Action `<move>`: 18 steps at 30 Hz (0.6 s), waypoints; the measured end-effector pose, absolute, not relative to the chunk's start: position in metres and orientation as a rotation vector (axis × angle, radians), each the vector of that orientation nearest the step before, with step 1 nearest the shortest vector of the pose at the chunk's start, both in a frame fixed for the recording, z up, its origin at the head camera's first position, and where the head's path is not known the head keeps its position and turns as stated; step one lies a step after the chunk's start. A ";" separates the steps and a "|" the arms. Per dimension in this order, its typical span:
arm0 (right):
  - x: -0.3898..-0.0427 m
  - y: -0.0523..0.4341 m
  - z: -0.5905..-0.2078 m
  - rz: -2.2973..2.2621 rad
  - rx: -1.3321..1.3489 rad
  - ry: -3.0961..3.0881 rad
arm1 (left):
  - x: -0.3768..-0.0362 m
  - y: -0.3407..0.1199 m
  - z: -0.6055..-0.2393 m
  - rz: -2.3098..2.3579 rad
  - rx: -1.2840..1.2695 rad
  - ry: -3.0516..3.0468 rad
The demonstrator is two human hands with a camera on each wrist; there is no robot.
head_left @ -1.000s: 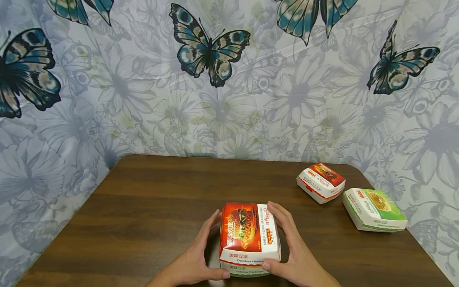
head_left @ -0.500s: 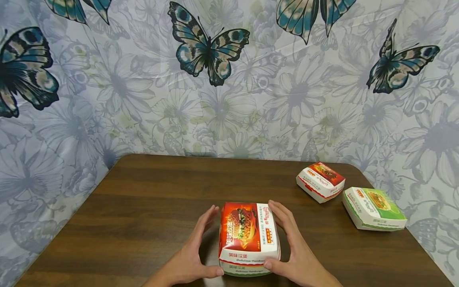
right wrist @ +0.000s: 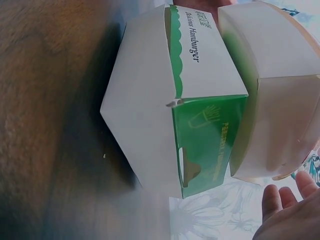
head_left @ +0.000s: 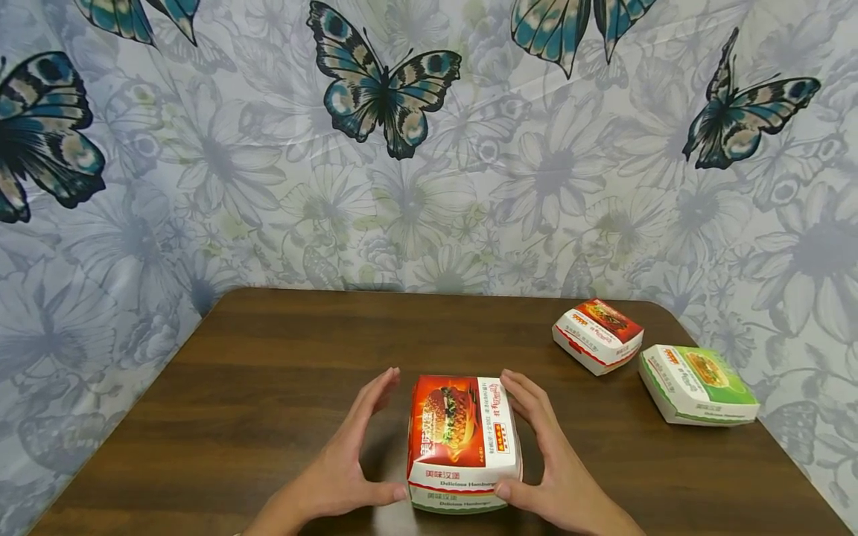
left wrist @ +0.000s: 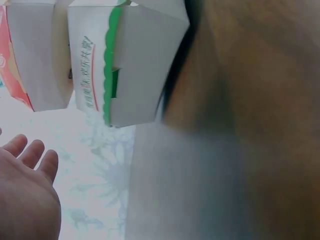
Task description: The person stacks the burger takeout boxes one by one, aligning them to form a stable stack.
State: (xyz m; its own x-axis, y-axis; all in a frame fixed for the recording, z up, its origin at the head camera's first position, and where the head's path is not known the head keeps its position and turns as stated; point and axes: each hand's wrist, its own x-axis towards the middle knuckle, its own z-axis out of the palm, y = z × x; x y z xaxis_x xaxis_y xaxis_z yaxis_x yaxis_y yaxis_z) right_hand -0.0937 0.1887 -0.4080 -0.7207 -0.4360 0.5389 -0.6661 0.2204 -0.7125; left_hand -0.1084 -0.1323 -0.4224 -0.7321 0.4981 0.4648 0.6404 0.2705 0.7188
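Observation:
A red-topped burger box [head_left: 462, 428] sits stacked on a white box with green trim [head_left: 462, 504] near the front of the brown table [head_left: 268, 372]. My left hand [head_left: 365, 447] is open beside the stack's left side with a gap between them; its thumb tip is near the lower box's corner. My right hand [head_left: 536, 439] lies along the right side with straight fingers, its thumb touching the front corner. The left wrist view shows the green-trimmed box [left wrist: 135, 65] under the red box [left wrist: 35, 60], and my left hand [left wrist: 25, 195] apart from them. The right wrist view shows the green box [right wrist: 165, 100], the upper box [right wrist: 275, 85] and my right hand [right wrist: 287, 215].
Two more burger boxes lie at the table's far right: a red one [head_left: 598, 335] and a green one [head_left: 697, 383] close to the right edge. A butterfly-print cloth [head_left: 402, 186] hangs right behind and beside the table.
My left hand has come off the stack's left side and spread outward to the left. The right hand has stayed beside the box.

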 end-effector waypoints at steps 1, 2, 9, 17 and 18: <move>-0.094 0.189 -0.408 1.502 1.049 -2.264 | -0.109 -0.132 -0.421 -1.449 -1.089 -2.372; -0.094 0.189 -0.408 1.497 1.055 -2.255 | -0.111 -0.131 -0.419 -1.441 -1.102 -2.361; -0.094 0.189 -0.409 1.478 1.069 -2.223 | -0.121 -0.125 -0.399 -1.432 -1.169 -2.351; -0.096 0.190 -0.410 1.459 1.090 -2.184 | -0.133 -0.127 -0.369 -1.438 -1.189 -2.403; -0.096 0.190 -0.410 1.458 1.090 -2.183 | -0.134 -0.127 -0.366 -1.436 -1.189 -2.419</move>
